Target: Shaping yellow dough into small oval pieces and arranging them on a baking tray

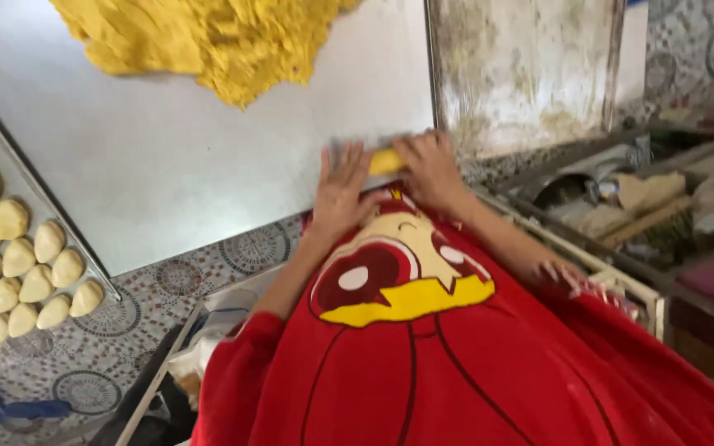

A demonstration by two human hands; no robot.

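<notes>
A tray (18, 177) lies at the far left, well to the left of the grey worktop (167, 149), its long edge running along the worktop's slanted side. On the tray sit rows of pale shaped dough pieces (22, 268), packed close and touching one another. Below the tray, off the worktop, patterned floor tiles (171, 277) show, with a blue cloth (10, 406) lying on them.

A large heap of yellow dough (208, 37) rests on the worktop at its far edge, well apart from both hands.

At the near right corner of the worktop the left hand (340, 186) lies palm down, fingers stretched out flat and slightly spread, its fingertips on the worktop's surface. Just to its right, a small yellow piece of dough (385, 161) sits on the worktop between the two hands, touching both. The right hand (431, 165) presses on the other end of this piece with its fingers curled over it; how firmly it grips cannot be told, as the picture is blurred there.

Beneath both arms a red shirt (456, 363) with a printed cartoon fills the lower middle of the view.

Right of the worktop stands a stained whitish board (526, 66), upright against its edge. Further right, a cluttered rack (663, 215) holds blurred odds and ends that cannot be made out.
</notes>
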